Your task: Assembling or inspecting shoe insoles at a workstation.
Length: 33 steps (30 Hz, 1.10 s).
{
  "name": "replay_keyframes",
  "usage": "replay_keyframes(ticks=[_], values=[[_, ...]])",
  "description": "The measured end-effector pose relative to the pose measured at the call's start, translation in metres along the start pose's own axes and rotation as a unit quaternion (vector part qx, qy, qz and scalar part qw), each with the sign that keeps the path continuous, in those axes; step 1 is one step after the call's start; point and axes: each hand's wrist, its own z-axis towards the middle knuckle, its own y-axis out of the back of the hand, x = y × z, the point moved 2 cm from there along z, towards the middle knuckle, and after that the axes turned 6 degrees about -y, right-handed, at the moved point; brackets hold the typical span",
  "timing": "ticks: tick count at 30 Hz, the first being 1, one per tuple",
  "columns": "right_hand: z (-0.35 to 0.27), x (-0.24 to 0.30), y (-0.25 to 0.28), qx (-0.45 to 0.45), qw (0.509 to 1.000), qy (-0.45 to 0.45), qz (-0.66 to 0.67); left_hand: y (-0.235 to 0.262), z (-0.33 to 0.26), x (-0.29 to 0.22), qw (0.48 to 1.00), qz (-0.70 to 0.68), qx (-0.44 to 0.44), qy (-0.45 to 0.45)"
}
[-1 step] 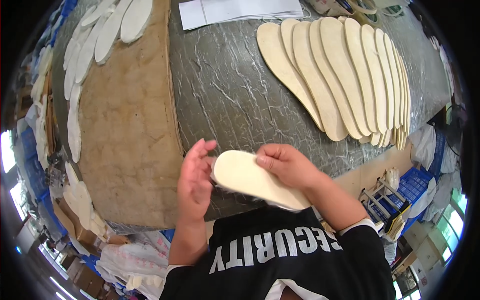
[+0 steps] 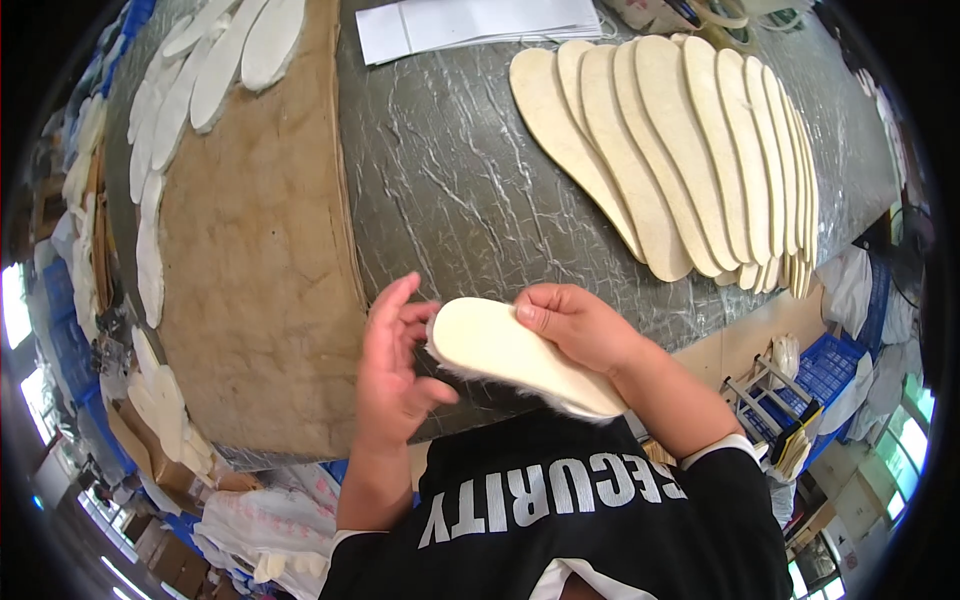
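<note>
I hold a cream, fuzzy-edged insole (image 2: 495, 350) in front of my chest, over the table's near edge. My right hand (image 2: 580, 325) grips it from above near its middle, thumb on the top face. At the insole's rounded end is my left hand (image 2: 392, 365), fingers against its rim and thumb curled beneath. A fanned row of several tan insoles (image 2: 680, 150) lies overlapping on the grey marbled table (image 2: 450, 190), far right of my hands.
A brown fibre sheet (image 2: 260, 250) covers the table's left part. Several white insoles (image 2: 200, 70) line its far left edge. White papers (image 2: 480, 25) lie at the back. A blue crate (image 2: 830, 365) and a metal rack stand on the floor at the right.
</note>
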Motion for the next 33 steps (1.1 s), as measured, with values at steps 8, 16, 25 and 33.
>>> replay_keyframes(ticks=[8,16,25,33], values=[[-0.003,-0.015,-0.009,0.148,0.956,-0.148,0.207,-0.032,0.012,-0.03,0.792,0.496,0.241,-0.262],[-0.005,-0.036,-0.023,0.232,0.922,-0.202,0.237,-0.028,0.019,-0.023,0.827,0.422,0.304,-0.211],[-0.006,-0.044,-0.02,0.215,0.948,-0.204,0.114,-0.022,0.018,-0.005,0.882,0.356,0.277,-0.137],[-0.039,-0.008,0.027,0.175,0.962,0.1,-0.187,0.015,0.002,0.009,0.96,0.256,0.096,0.059]])
